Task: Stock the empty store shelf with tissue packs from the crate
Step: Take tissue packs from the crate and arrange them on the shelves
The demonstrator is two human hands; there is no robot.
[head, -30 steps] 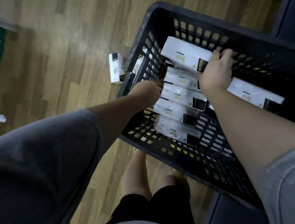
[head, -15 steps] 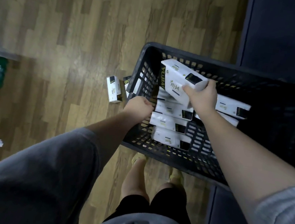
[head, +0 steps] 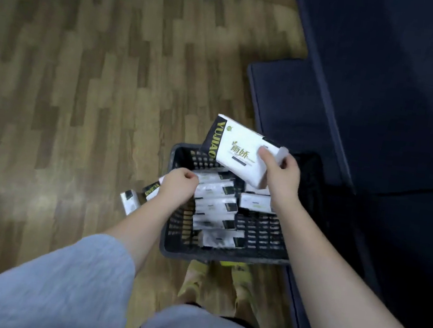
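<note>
My right hand (head: 281, 173) grips a white tissue pack (head: 235, 147) with a black end, held above the far side of the black plastic crate (head: 213, 258). Several more white packs (head: 214, 208) lie in a row inside the crate, and others (head: 256, 201) lie to their right. My left hand (head: 178, 186) is curled at the crate's left rim; whether it grips the rim or a pack I cannot tell. The dark blue shelf unit (head: 385, 104) stands to the right.
Two tissue packs (head: 129, 201) lie on the wooden floor (head: 81, 89) just left of the crate. My feet in yellow slippers (head: 210, 277) stand right behind the crate. The shelf's low base (head: 283, 98) juts out beyond the crate.
My right hand has lifted the pack higher out of the crate and turned its printed face up. The view has pulled back and tilted up; the left hand stays at the rim.
</note>
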